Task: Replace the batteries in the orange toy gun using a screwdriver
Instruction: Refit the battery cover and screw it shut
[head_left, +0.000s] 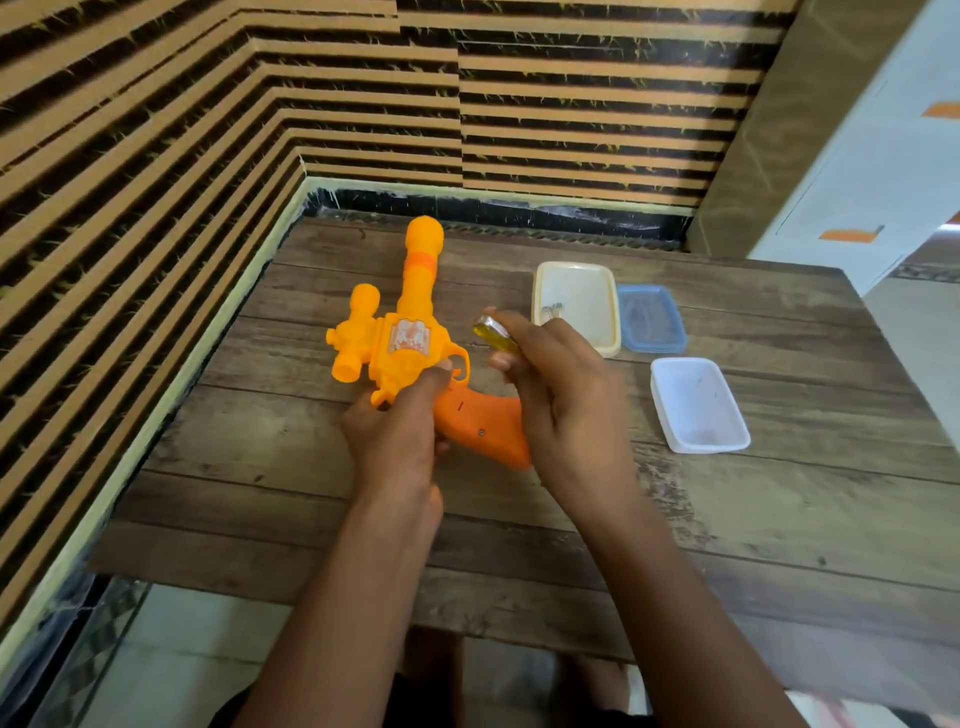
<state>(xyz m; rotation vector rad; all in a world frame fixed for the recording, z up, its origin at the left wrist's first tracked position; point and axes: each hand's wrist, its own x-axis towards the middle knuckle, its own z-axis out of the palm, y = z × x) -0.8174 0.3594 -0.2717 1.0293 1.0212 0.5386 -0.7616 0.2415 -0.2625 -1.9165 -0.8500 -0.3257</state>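
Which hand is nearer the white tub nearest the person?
Right. The right hand is just left of the white tub; the left hand, farther left, grips the toy gun.

No writing can be read; the sticker (408, 336) on the toy gun (422, 291) is too blurred to make out.

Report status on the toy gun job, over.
Left hand grips the orange toy gun near the trigger. Right hand holds the yellow-handled screwdriver, tip hidden behind the hand. Nothing blocks the grip's screw hole.
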